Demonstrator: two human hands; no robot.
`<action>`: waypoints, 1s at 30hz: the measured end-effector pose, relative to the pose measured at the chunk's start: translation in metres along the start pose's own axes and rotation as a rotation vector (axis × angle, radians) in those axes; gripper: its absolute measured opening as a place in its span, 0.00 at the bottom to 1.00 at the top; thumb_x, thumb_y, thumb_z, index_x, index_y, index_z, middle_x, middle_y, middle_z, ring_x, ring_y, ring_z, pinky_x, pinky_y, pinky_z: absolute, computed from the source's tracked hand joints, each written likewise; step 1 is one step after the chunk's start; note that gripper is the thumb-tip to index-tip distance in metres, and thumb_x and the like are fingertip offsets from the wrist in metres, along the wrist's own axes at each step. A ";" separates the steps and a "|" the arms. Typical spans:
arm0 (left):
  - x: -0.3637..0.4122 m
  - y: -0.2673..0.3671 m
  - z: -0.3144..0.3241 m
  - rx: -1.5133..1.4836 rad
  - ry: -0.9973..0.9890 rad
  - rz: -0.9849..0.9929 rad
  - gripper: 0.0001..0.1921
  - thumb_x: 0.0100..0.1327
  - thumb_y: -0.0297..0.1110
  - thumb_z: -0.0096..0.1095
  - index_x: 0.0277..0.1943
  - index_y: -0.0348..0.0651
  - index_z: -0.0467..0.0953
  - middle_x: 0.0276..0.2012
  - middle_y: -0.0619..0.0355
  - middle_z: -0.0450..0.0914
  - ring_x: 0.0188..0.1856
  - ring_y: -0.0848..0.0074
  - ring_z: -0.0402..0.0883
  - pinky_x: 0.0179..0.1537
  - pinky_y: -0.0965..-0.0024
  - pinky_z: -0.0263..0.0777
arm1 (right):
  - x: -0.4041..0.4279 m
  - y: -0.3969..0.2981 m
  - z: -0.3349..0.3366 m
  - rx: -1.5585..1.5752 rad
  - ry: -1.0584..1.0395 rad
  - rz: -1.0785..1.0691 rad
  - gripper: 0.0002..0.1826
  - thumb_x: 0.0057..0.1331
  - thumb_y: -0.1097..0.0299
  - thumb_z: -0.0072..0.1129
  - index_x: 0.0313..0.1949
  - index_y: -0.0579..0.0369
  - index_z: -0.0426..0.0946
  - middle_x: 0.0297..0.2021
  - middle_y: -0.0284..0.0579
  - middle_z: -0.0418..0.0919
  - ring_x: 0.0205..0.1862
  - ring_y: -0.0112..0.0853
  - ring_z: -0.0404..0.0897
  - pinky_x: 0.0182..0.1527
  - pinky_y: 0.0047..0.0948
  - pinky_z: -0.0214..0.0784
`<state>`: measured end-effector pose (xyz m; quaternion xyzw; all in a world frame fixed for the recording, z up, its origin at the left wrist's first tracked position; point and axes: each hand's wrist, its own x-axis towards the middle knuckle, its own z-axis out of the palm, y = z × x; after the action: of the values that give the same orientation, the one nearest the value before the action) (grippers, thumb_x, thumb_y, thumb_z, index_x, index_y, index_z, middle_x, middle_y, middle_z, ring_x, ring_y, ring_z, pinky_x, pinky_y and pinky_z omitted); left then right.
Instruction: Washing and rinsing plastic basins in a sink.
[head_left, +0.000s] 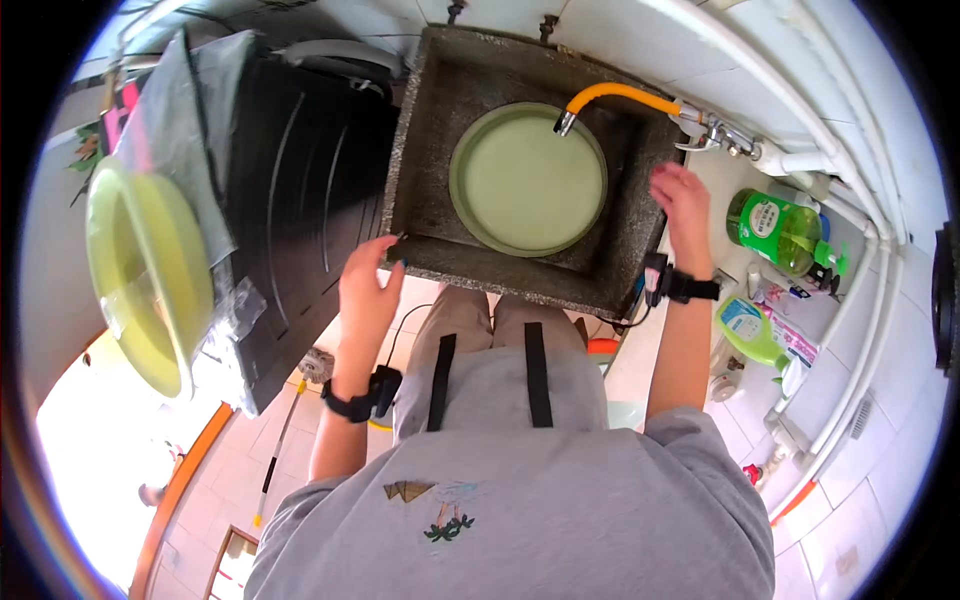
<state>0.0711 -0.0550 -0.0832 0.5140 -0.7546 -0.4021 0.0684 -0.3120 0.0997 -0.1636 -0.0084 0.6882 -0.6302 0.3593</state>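
Note:
A speckled stone sink (517, 289) lies straight ahead of me. In it rests a round pale green basin (529, 180) that looks filled with liquid. The orange hose of a faucet (622, 88) arches in from the right, its metal tip over the basin's upper right rim. My left hand (367, 289) is at the sink's front left corner, thumb and fingers apart and holding nothing; whether it touches the rim I cannot tell. Beside the sink's right rim is my right hand (684, 206), fingers loosely bent, with nothing visible in it.
On the right ledge sit a green pump bottle (769, 229) and a green spray bottle (750, 330). White pipes (847, 172) run along the tiled wall. A dark appliance (300, 180) stands left of the sink, with a yellow-green basin (169, 277) at its near side.

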 end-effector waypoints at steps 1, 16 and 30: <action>0.000 0.006 -0.001 0.147 0.053 0.162 0.15 0.48 0.20 0.57 0.41 0.39 0.73 0.36 0.51 0.75 0.40 0.61 0.74 0.42 0.67 0.68 | -0.013 0.003 0.005 -0.340 0.047 -0.095 0.12 0.49 0.77 0.60 0.34 0.57 0.70 0.27 0.38 0.75 0.27 0.30 0.72 0.34 0.27 0.67; -0.033 0.064 -0.010 0.358 -0.370 0.230 0.19 0.51 0.29 0.56 0.49 0.42 0.71 0.41 0.47 0.78 0.44 0.57 0.75 0.48 0.56 0.66 | -0.112 0.042 -0.004 -0.642 -0.372 -0.109 0.23 0.51 0.74 0.60 0.47 0.62 0.68 0.41 0.55 0.76 0.39 0.41 0.78 0.41 0.32 0.70; -0.139 -0.017 -0.266 0.177 0.581 0.166 0.11 0.52 0.21 0.55 0.40 0.38 0.77 0.37 0.52 0.79 0.40 0.65 0.78 0.43 0.70 0.69 | -0.144 0.053 0.015 -0.833 -0.449 -0.189 0.09 0.56 0.71 0.53 0.36 0.62 0.73 0.24 0.43 0.76 0.27 0.28 0.75 0.32 0.25 0.68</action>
<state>0.2853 -0.0849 0.1259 0.5481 -0.7749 -0.1641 0.2688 -0.1738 0.1648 -0.1394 -0.3500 0.7838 -0.3131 0.4064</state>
